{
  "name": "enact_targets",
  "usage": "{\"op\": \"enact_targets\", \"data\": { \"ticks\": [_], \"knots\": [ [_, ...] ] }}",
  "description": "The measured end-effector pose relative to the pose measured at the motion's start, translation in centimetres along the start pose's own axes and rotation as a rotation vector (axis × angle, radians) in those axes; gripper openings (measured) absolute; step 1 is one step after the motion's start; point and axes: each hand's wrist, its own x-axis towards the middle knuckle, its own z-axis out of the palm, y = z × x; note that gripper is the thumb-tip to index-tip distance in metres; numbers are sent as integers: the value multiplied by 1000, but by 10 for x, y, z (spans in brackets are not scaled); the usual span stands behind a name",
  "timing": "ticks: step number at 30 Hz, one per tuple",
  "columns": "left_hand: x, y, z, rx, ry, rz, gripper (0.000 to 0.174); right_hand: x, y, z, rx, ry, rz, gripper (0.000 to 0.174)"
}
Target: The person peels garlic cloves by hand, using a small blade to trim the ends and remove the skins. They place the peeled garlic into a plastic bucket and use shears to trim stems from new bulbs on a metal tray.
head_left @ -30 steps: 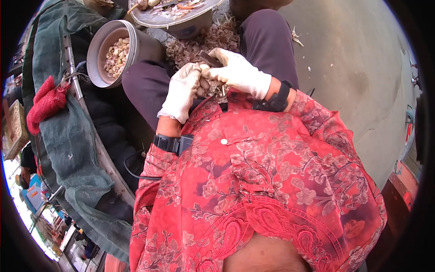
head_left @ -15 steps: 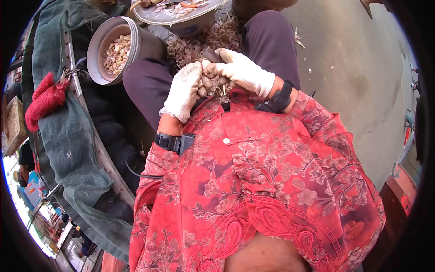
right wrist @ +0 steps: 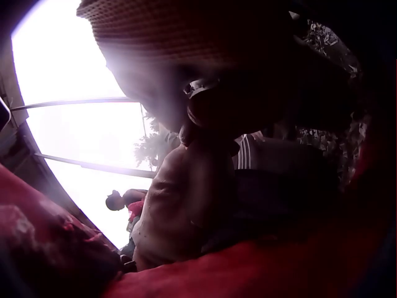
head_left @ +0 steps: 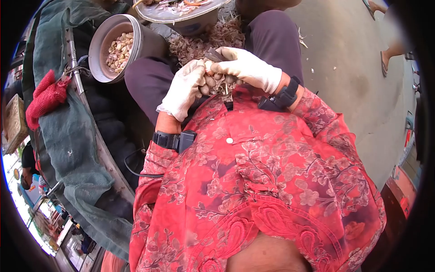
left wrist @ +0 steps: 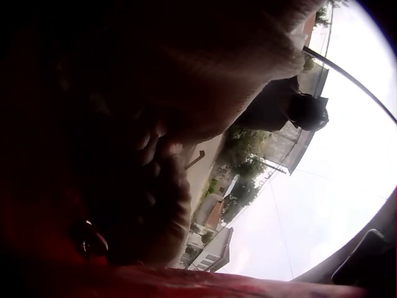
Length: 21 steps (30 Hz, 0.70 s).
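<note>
White gloves cover both hands. My left hand pinches a pale clove at its fingertips, beside a cluster of garlic cloves in the lap. Close against it, my right hand grips a dark, blocky tool, its fingers touching the same clove; whether the tool has a blade cannot be seen. The left wrist view is very dark, with dim cloves beside gloved fingers. In the right wrist view, a small rounded piece shows between the dark gloved shapes.
A pail holding peeled cloves stands beyond the left knee. A basin with a scrap-covered lid stands ahead, behind a heap of skins. Green netting hangs along a metal rail at left. Sandalled feet are far right.
The fingers of both hands have shifted around the clove, and more of the garlic cluster shows below them. Another person's sandalled feet have come into view at the upper right.
</note>
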Motion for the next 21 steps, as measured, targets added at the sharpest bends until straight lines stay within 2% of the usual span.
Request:
{"op": "enact_targets", "data": {
  "ticks": [4, 7, 9, 12, 14, 15, 18, 20, 21],
  "knots": [
    [2, -1, 5, -29, 46, -55, 24, -7, -7, 2, -15, 16, 50, 25],
    [4, -8, 6, -99, 200, 70, 28, -7, -6, 2, -15, 76, 60, 23],
    [1, -7, 5, -60, 202, 34, 29, -4, 1, 3, -26, 109, 71, 23],
    [-2, 4, 12, 46, 193, -29, 31, 6, 21, 3, -7, 126, -7, 24],
    [-2, 5, 14, 154, 172, -42, 31, 11, 29, 4, -35, 151, -228, 22],
    [-1, 3, 13, 155, 171, -42, 31, 12, 31, 3, -35, 153, -230, 22],
    [-1, -1, 8, 110, 143, 0, 27, 6, 24, 0, -14, 100, -180, 27],
    [4, -10, 2, -45, 207, 64, 24, -10, -3, 3, 72, 61, 61, 26],
    [6, -12, 0, -29, 220, 84, 24, -9, -1, 4, 71, 69, 51, 25]
  ]
}}
